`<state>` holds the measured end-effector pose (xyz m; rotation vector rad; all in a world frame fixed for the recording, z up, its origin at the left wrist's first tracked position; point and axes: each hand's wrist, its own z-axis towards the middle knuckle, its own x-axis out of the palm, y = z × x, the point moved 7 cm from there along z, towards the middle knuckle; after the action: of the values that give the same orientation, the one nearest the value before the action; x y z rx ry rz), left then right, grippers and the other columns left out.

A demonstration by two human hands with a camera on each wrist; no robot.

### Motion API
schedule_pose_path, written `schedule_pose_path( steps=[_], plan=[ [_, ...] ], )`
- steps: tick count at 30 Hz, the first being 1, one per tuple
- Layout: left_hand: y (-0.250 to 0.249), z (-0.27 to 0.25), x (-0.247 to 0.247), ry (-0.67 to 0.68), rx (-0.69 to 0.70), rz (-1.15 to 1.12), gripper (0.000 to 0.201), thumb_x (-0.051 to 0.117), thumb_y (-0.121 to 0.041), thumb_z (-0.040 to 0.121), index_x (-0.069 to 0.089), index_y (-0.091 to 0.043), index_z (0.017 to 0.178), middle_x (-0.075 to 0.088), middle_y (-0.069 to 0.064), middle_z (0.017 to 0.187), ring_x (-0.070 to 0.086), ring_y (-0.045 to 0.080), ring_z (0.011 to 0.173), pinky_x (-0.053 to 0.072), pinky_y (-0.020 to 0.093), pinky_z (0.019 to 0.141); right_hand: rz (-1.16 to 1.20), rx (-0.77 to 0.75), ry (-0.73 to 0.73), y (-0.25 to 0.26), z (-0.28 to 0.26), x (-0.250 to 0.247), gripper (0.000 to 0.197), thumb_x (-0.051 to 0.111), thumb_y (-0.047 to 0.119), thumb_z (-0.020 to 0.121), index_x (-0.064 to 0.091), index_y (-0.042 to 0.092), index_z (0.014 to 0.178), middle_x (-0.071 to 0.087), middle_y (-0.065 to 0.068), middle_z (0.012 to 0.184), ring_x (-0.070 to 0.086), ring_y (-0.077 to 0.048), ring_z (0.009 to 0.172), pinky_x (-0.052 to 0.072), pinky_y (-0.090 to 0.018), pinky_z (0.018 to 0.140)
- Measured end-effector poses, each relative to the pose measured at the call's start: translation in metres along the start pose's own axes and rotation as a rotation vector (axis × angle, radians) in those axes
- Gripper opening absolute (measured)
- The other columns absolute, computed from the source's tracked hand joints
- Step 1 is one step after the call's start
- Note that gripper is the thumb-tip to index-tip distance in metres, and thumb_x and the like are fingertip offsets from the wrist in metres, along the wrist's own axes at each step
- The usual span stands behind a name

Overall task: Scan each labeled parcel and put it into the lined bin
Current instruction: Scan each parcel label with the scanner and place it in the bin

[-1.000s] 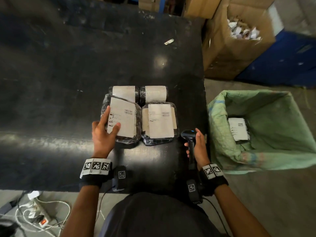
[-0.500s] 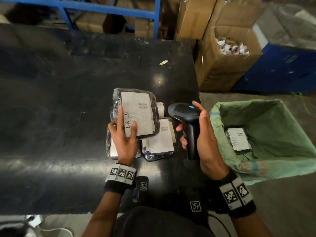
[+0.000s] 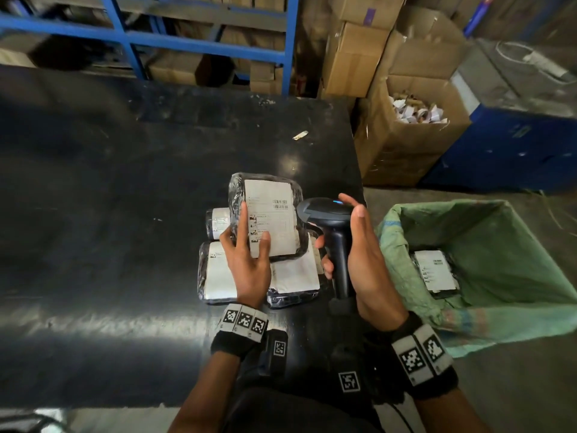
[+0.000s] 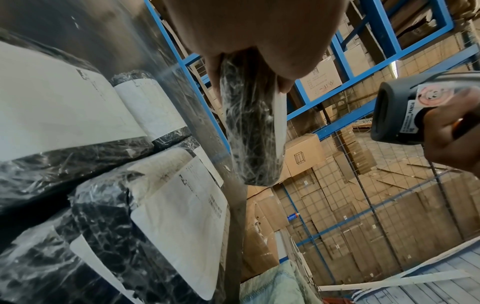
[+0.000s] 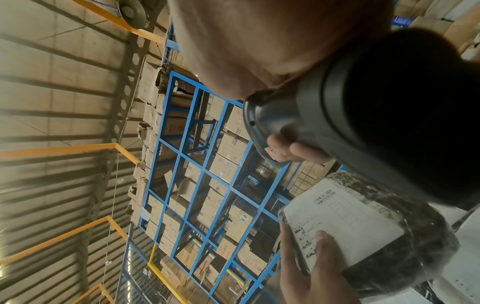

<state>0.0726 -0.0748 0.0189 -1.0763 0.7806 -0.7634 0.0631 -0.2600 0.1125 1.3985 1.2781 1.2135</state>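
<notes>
My left hand (image 3: pixel 246 245) holds up a black plastic-wrapped parcel (image 3: pixel 274 195) with a white barcode label, thumb on the label, above the black table (image 3: pixel 125 214). In the left wrist view the parcel (image 4: pixel 249 123) shows edge-on. My right hand (image 3: pixel 352 245) grips the handle of a black barcode scanner (image 3: pixel 327 210), its head beside the parcel's right edge. The right wrist view shows the scanner (image 5: pixel 337 115) above the label (image 5: pixel 342 222). Three more labeled parcels (image 3: pixel 218 270) lie on the table underneath. The green-lined bin (image 3: pixel 499 245) to the right holds one parcel (image 3: pixel 435 273).
An open cardboard box (image 3: pixel 415 129) of paper scraps stands behind the bin, beside a blue container (image 3: pixel 515 145). Blue racking (image 3: pixel 156 35) with cartons runs behind the table. A small white scrap (image 3: pixel 300 135) lies on the far table.
My left hand lifted the front-left parcel off the pile and raised it. My right hand picked the scanner up from the table edge and brought it beside the parcel.
</notes>
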Motion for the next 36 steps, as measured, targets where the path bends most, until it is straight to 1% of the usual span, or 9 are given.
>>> schedule_pose_path(
  steps=[8, 15, 19, 23, 25, 27, 29, 32, 36],
  plan=[
    [0.009, -0.001, -0.004, 0.022, -0.015, 0.021, 0.063, 0.064, -0.018, 0.097, 0.036, -0.026, 0.153, 0.040, 0.020, 0.134, 0.049, 0.028, 0.123, 0.030, -0.002, 0.101, -0.115, 0.030, -0.088, -0.028, 0.004, -0.017, 0.036, 0.028, 0.052, 0.103, 0.043, 0.046, 0.136, 0.068, -0.017, 0.100, 0.061, -0.017, 0.064, 0.048, -0.029, 0.049],
    [0.024, -0.014, -0.023, 0.018, -0.036, 0.101, 0.067, 0.066, -0.020, 0.096, 0.035, -0.022, 0.155, 0.042, 0.025, 0.128, 0.045, 0.019, 0.112, 0.029, -0.005, 0.095, -0.320, 0.233, -0.350, -0.143, 0.004, -0.095, 0.040, 0.032, 0.049, 0.103, 0.042, 0.038, 0.141, 0.067, 0.005, 0.097, 0.065, -0.021, 0.072, 0.045, -0.029, 0.046],
    [0.027, -0.026, -0.031, 0.033, -0.053, 0.134, 0.067, 0.066, -0.023, 0.096, 0.035, -0.028, 0.155, 0.043, 0.022, 0.133, 0.044, 0.012, 0.114, 0.029, -0.004, 0.098, -0.326, 0.367, -0.392, -0.221, -0.001, -0.119, 0.042, 0.033, 0.048, 0.103, 0.041, 0.035, 0.142, 0.068, -0.008, 0.080, 0.055, -0.025, 0.054, 0.043, -0.026, 0.041],
    [0.021, -0.038, -0.030, 0.045, -0.087, 0.160, 0.067, 0.066, -0.023, 0.096, 0.034, -0.029, 0.156, 0.046, 0.015, 0.130, 0.046, 0.000, 0.111, 0.028, -0.006, 0.095, -0.274, 0.455, -0.303, -0.261, -0.010, -0.116, 0.038, 0.029, 0.043, 0.105, 0.035, 0.033, 0.142, 0.065, -0.014, 0.092, 0.060, -0.016, 0.054, 0.050, -0.025, 0.048],
    [0.014, -0.043, -0.022, 0.069, -0.092, 0.159, 0.067, 0.065, -0.019, 0.097, 0.034, -0.025, 0.156, 0.045, 0.004, 0.126, 0.040, -0.020, 0.109, 0.027, -0.008, 0.094, -0.354, 0.420, -0.310, -0.255, -0.009, -0.120, 0.042, 0.031, 0.039, 0.106, 0.032, 0.031, 0.147, 0.057, -0.017, 0.134, 0.065, -0.027, 0.107, 0.054, -0.037, 0.091],
    [0.009, -0.048, -0.011, 0.105, -0.104, 0.134, 0.067, 0.064, -0.018, 0.097, 0.034, -0.024, 0.156, 0.046, 0.005, 0.125, 0.041, -0.017, 0.112, 0.028, -0.007, 0.095, -0.567, 0.352, -0.348, -0.236, -0.006, -0.134, 0.051, 0.033, 0.042, 0.104, 0.028, 0.030, 0.153, 0.034, -0.014, 0.158, 0.039, -0.030, 0.141, 0.028, -0.043, 0.118],
    [0.004, -0.053, 0.003, 0.135, -0.125, 0.104, 0.067, 0.063, -0.019, 0.097, 0.033, -0.027, 0.156, 0.046, 0.014, 0.127, 0.043, -0.014, 0.111, 0.031, -0.004, 0.096, -0.627, 0.192, -0.360, -0.197, -0.005, -0.140, 0.050, 0.033, 0.051, 0.101, 0.024, 0.049, 0.150, 0.044, -0.016, 0.148, 0.046, -0.028, 0.133, 0.029, -0.048, 0.116],
    [-0.006, -0.061, 0.027, 0.182, -0.119, 0.084, 0.067, 0.063, -0.021, 0.098, 0.031, -0.031, 0.156, 0.047, 0.012, 0.130, 0.040, -0.019, 0.113, 0.032, -0.001, 0.098, -0.528, -0.007, -0.252, -0.137, -0.001, -0.135, 0.049, 0.038, 0.049, 0.101, 0.024, 0.056, 0.147, 0.059, -0.007, 0.118, 0.059, -0.010, 0.098, 0.047, -0.034, 0.094],
    [-0.026, -0.075, 0.067, 0.224, -0.086, 0.059, 0.066, 0.062, -0.025, 0.099, 0.032, -0.033, 0.156, 0.047, 0.002, 0.132, 0.040, -0.018, 0.118, 0.034, 0.005, 0.102, -0.457, -0.019, -0.042, -0.103, 0.010, -0.122, 0.054, 0.042, 0.057, 0.097, 0.020, 0.062, 0.147, 0.055, 0.004, 0.139, 0.060, -0.012, 0.121, 0.052, -0.045, 0.100]
  ],
)
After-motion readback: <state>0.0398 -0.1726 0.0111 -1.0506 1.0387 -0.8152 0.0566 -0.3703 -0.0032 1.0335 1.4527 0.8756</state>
